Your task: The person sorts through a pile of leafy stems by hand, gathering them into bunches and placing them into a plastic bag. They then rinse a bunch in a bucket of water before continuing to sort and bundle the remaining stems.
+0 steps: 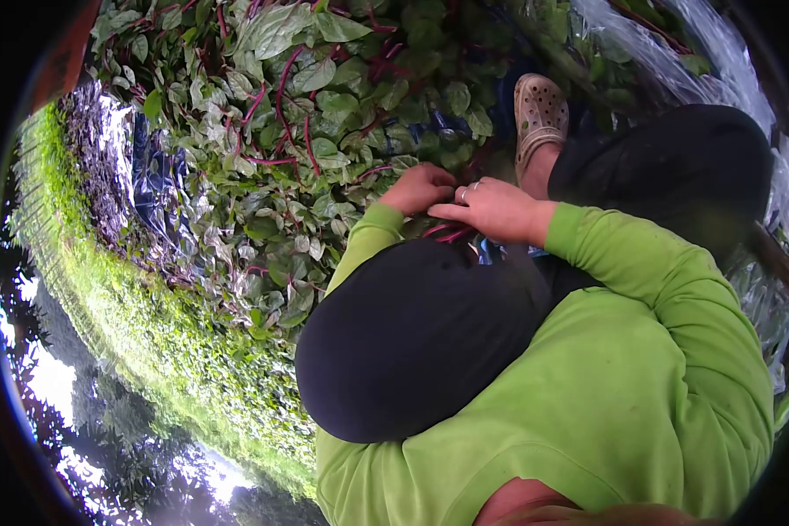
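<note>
My left hand [421, 188] is closed, its fingers curled in above the leafy plants [324, 153]. Close beside it is my right hand [500, 210], wearing a ring; its fingers are bent together and one digit points toward the left hand. The fingertips of both hands nearly meet. Anything between them is too small to make out. Just below the hands, red-purple stems [447, 232] show beside my raised knee.
A tan clog [540, 118] is on my foot among the plants. Clear plastic sheeting [719, 57] lies at the upper right. Dark shiny sheeting [158, 175] and a grassy strip [105, 289] lie at the left, with trees beyond.
</note>
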{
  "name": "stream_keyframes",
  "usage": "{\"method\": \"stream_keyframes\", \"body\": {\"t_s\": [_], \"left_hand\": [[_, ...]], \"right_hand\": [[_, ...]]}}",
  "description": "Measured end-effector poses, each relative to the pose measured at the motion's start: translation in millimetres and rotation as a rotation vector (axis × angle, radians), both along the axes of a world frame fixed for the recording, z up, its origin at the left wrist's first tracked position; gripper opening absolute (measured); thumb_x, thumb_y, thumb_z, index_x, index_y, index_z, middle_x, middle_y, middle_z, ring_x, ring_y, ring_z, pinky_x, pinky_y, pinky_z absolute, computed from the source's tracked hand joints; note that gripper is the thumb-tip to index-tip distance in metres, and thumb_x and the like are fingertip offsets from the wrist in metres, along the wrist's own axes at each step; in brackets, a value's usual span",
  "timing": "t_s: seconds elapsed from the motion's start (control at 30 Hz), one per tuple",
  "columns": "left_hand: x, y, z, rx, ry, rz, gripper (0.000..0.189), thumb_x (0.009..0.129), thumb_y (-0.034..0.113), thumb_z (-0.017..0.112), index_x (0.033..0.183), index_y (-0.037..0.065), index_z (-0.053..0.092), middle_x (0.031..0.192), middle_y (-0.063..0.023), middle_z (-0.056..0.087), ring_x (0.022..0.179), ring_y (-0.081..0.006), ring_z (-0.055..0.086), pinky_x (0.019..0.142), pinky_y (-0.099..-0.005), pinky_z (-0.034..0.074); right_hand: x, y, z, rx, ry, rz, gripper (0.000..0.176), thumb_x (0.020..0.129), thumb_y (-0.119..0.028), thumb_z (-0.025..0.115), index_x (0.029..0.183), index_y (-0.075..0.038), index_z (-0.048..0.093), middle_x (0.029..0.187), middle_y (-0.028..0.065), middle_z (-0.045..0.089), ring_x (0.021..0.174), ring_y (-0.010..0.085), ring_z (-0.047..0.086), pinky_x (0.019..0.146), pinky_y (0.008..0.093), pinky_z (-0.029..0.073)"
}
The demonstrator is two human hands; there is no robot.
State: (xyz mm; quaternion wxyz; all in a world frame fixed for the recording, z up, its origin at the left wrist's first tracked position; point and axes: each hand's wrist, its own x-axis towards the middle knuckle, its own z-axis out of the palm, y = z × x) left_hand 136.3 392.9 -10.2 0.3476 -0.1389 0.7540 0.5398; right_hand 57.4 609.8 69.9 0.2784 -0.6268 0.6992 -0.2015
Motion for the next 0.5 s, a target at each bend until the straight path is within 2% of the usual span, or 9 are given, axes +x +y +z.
{"method": "stream_keyframes", "body": {"t_s": [0.07, 0.1, 0.2, 0.27, 0.37, 0.43, 0.5], "left_hand": [[-8, 22, -8, -0.36, 0.378, -0.178, 0.043, 0.08, 0.03, 0.079, 0.117, 0.01, 0.071, 0.113, -0.0118, 0.068, 0.107, -0.0339, 0.067, 0.094, -0.0412, 0.053], [-11, 31, -6, -0.544, 0.381, -0.216, 0.048, 0.078, 0.032, 0.08, 0.121, 0.016, 0.067, 0.113, -0.0104, 0.064, 0.11, -0.037, 0.064, 0.093, -0.0466, 0.053], [-18, 35, -9, -0.703, 0.394, -0.198, 0.038, 0.078, 0.029, 0.079, 0.113, 0.017, 0.069, 0.109, -0.0108, 0.066, 0.107, -0.0353, 0.065, 0.09, -0.0485, 0.053], [-16, 30, -15, -0.745, 0.414, -0.161, 0.032, 0.079, 0.025, 0.076, 0.109, 0.016, 0.071, 0.105, -0.0116, 0.066, 0.105, -0.0366, 0.064, 0.089, -0.0492, 0.052], [-13, 24, -14, -0.76, 0.559, -0.056, 0.023, 0.081, 0.022, 0.073, 0.102, 0.013, 0.073, 0.099, -0.0109, 0.066, 0.101, -0.0359, 0.064, 0.087, -0.049, 0.052], [-9, 21, -5, -0.675, 0.602, 0.029, 0.017, 0.081, 0.02, 0.073, 0.096, 0.011, 0.074, 0.098, -0.0102, 0.066, 0.099, -0.0345, 0.064, 0.086, -0.047, 0.052], [0, 10, 10, -0.522, 0.553, 0.112, 0.012, 0.08, 0.018, 0.073, 0.089, 0.01, 0.075, 0.098, -0.0097, 0.067, 0.1, -0.0329, 0.064, 0.087, -0.0436, 0.052]], "right_hand": [[5, 3, -2, 0.008, 0.034, -0.044, 0.033, 0.087, -0.015, 0.062, 0.12, -0.011, 0.063, 0.1, 0.0121, 0.067, 0.094, 0.0302, 0.07, 0.081, 0.0422, 0.052], [4, 4, -3, 0.045, 0.045, -0.047, 0.033, 0.086, -0.015, 0.062, 0.119, -0.01, 0.063, 0.1, 0.0119, 0.067, 0.095, 0.03, 0.07, 0.081, 0.0424, 0.052], [5, 3, -5, 0.155, 0.072, -0.033, 0.032, 0.085, -0.015, 0.063, 0.116, -0.008, 0.065, 0.1, 0.0114, 0.068, 0.097, 0.0296, 0.07, 0.081, 0.0432, 0.051], [3, 0, -2, 0.228, 0.099, -0.005, 0.03, 0.084, -0.014, 0.063, 0.113, -0.006, 0.066, 0.1, 0.0109, 0.068, 0.1, 0.0298, 0.069, 0.081, 0.0438, 0.05], [4, 1, -6, 0.189, 0.114, -0.075, 0.024, 0.083, -0.015, 0.062, 0.105, -0.004, 0.067, 0.102, 0.0109, 0.068, 0.103, 0.0301, 0.067, 0.095, 0.0476, 0.049], [2, 2, -7, -0.108, 0.29, -0.134, 0.021, 0.083, -0.015, 0.061, 0.101, -0.006, 0.067, 0.103, 0.0107, 0.066, 0.104, 0.0297, 0.066, 0.106, 0.0508, 0.043], [-3, 2, -8, -0.259, 0.37, -0.175, 0.018, 0.084, -0.015, 0.061, 0.099, -0.007, 0.067, 0.103, 0.0103, 0.065, 0.104, 0.0294, 0.065, 0.115, 0.0539, 0.035]]}}
